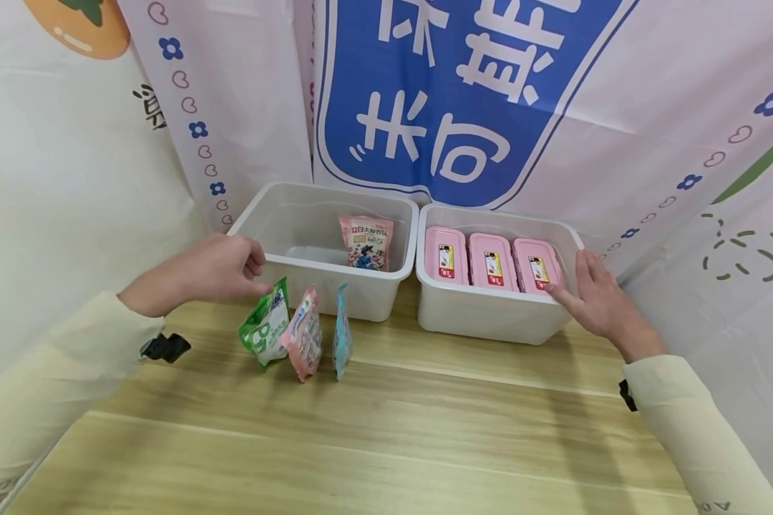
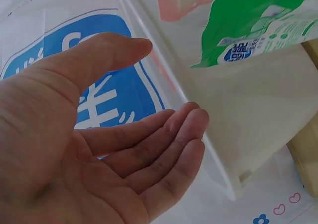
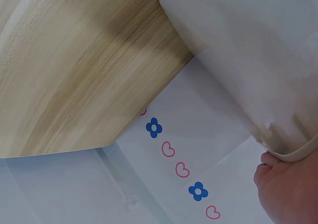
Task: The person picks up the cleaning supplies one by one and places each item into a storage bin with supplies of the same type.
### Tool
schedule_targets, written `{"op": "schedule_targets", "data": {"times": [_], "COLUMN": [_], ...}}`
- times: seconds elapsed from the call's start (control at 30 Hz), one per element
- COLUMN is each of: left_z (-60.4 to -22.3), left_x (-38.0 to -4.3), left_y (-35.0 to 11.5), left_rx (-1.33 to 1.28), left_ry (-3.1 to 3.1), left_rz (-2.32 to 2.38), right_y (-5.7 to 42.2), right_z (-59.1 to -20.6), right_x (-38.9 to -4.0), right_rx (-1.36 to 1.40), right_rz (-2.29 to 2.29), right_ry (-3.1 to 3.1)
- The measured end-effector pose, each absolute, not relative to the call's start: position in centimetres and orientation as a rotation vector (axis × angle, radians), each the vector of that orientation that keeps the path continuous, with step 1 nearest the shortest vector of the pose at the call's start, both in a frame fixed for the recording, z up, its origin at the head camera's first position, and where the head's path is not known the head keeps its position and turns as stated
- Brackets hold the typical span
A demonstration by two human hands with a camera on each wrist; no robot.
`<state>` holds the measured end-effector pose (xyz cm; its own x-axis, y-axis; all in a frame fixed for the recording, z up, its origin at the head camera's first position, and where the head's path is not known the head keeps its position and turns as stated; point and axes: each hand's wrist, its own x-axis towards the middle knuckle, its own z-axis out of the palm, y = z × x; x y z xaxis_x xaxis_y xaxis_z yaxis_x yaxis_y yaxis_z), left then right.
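Observation:
My left hand [image 1: 215, 270] hovers by the left white plastic bin [image 1: 303, 286], fingers loosely bent and nothing in the grasp; its palm shows in the left wrist view. Just below it stand a green-and-white packet [image 1: 267, 325], a pink packet [image 1: 305, 336] and a light-blue packet [image 1: 342, 335]. Another pink packet [image 1: 367, 243] is inside the left bin. My right hand [image 1: 595, 297] holds the front right corner of the right white bin [image 1: 489, 315], thumb over the front rim and fingers along the right side. Three pink lidded boxes [image 1: 447, 254] sit in that bin.
Both bins stand side by side at the back of the wood-grain table [image 1: 386, 429]. Behind them hangs a printed cloth [image 1: 425, 107] with a blue panel. In the right wrist view, the table edge [image 3: 149, 102] shows beside the bin.

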<state>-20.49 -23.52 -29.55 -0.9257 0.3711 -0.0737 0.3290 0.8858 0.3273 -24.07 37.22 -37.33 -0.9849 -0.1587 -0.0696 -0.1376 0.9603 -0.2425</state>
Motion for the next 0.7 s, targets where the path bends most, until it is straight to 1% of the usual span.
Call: {"op": "schedule_targets", "data": {"times": [0.5, 0.7], "left_z": [-32.0, -32.8], "left_x": [-19.6, -19.2], "left_y": [-23.5, -23.3], "left_rx": [0.505, 0.419], "left_ry": [2.906, 2.896], "left_rz": [0.471, 0.434], "right_y": [37.4, 37.4], "right_z": [-37.5, -37.5], "right_x": [-24.2, -24.1], "right_rx": [-0.233, -0.23], "right_rz": [-0.372, -0.386], "right_ry": [3.026, 3.021]}}
